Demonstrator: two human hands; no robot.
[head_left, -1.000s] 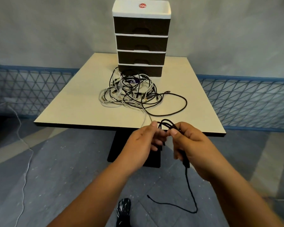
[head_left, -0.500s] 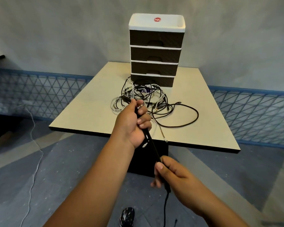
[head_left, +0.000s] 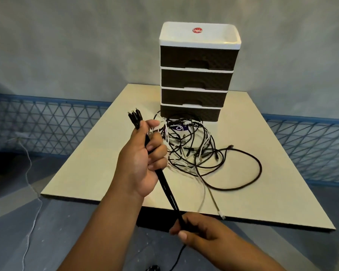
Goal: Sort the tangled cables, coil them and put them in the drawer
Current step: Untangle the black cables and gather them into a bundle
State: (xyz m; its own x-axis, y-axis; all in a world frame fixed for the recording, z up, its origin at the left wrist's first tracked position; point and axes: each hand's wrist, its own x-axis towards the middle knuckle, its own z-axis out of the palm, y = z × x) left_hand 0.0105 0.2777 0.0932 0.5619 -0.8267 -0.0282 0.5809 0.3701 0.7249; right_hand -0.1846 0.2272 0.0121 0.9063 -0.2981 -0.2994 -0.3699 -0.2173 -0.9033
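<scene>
Black cable [head_left: 167, 189] is now pulled straight between the left hand [head_left: 143, 159], gripping its plugs, and the right hand [head_left: 202, 230], pinching it lower, so coiling can begin; the tangle [head_left: 194, 151] waits on the table [head_left: 98, 163].

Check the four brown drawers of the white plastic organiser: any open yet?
All shut. The four brown drawers sit flush in the white plastic organiser, none pulled out. What is inside them cannot be seen.
</scene>
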